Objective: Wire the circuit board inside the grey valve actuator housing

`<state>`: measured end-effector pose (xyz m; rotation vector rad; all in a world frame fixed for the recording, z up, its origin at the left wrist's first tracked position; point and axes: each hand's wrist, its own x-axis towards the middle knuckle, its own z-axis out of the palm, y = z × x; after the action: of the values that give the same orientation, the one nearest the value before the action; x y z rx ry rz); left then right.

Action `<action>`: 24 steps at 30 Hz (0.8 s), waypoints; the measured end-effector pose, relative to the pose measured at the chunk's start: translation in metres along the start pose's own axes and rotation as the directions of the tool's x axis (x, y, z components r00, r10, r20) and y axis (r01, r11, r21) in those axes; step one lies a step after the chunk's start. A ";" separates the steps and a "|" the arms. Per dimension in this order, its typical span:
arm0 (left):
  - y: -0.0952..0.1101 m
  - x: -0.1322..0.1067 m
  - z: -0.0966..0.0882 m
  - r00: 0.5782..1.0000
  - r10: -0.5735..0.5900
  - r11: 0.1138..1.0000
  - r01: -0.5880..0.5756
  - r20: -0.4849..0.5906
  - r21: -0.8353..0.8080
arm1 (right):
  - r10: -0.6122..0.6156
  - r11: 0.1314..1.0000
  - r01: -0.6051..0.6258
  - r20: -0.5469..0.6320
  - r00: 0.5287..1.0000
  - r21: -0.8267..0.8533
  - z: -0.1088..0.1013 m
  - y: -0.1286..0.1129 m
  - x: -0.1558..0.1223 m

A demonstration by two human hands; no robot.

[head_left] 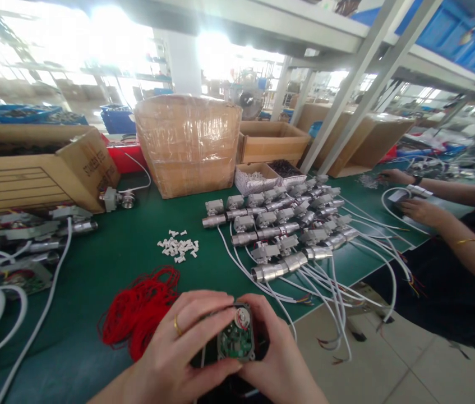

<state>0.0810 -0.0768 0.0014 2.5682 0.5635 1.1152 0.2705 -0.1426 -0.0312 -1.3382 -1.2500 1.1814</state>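
Note:
Between my two hands, near the front edge of the bench, is a small grey housing (237,339) with a green circuit board and a round metal part inside. My left hand (190,342) wears a ring and grips the housing from the left, fingers over its top and thumb at its lower edge. Wrapped around the right side of it is my right hand (277,350). A bundle of red wire (138,308) lies just left of my left hand. Small white plastic pieces (178,246) sit in a loose pile farther back.
Rows of metal valves with grey housings (279,224) stand right of centre, their white cables (333,303) hanging over the edge. More valve units (31,241) lie at left. A wrapped carton (190,143) stands behind. At right, a co-worker's hands (422,210) handle a similar unit.

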 end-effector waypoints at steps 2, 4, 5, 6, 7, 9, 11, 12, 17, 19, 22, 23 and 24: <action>-0.003 -0.001 0.003 0.987 -0.155 0.985 0.158 0.051 -0.066 | -0.001 1.000 0.001 0.004 1.000 -0.014 -0.005 0.001 0.002; -0.006 -0.004 0.008 0.970 -0.198 0.967 0.217 0.137 -0.134 | -0.001 1.000 0.001 0.026 1.000 -0.005 -0.008 0.002 0.004; -0.007 -0.006 0.011 0.967 -0.195 0.960 0.223 0.166 -0.168 | -0.006 1.000 0.006 0.041 0.999 0.003 -0.009 0.003 0.005; -0.007 -0.008 0.014 0.965 -0.191 0.955 0.225 0.178 -0.195 | -0.015 1.000 0.015 0.047 0.999 0.012 -0.010 0.004 0.006; -0.007 -0.009 0.016 0.965 -0.192 0.950 0.228 0.177 -0.212 | -0.025 0.999 0.024 0.049 0.998 0.022 -0.011 0.005 0.006; -0.007 -0.011 0.021 0.967 -0.200 0.942 0.235 0.160 -0.241 | -0.039 0.999 0.036 0.065 0.997 0.040 -0.014 0.007 0.006; -0.006 -0.011 0.024 0.969 -0.204 0.929 0.236 0.140 -0.286 | -0.040 0.999 0.036 0.117 0.992 0.032 -0.024 0.007 0.005; -0.006 -0.011 0.025 0.968 -0.214 0.920 0.245 0.131 -0.307 | -0.041 0.999 0.040 0.146 0.988 0.010 -0.032 0.006 0.006; -0.004 -0.011 0.024 0.948 -0.294 0.877 0.317 0.117 -0.360 | -0.159 0.963 0.169 0.062 0.985 -0.211 -0.067 -0.019 0.035; -0.002 -0.012 0.023 0.952 -0.291 0.880 0.307 0.099 -0.362 | -0.229 0.931 0.230 0.038 0.973 -0.284 -0.066 -0.030 0.055; 0.001 -0.016 0.020 0.955 -0.287 0.886 0.293 0.071 -0.361 | -0.297 0.872 0.327 0.137 0.945 -0.363 -0.046 -0.039 0.087; 0.001 -0.017 0.020 0.956 -0.286 0.884 0.292 0.073 -0.364 | -0.309 0.841 0.358 0.185 0.933 -0.405 -0.037 -0.040 0.097; 0.002 -0.018 0.020 0.956 -0.284 0.882 0.292 0.076 -0.369 | -0.308 0.802 0.383 0.232 0.923 -0.458 -0.028 -0.040 0.107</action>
<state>0.0848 -0.0887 -0.0230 2.0828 0.6319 0.9824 0.2965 -0.0343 0.0064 -1.3102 -1.9112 0.7250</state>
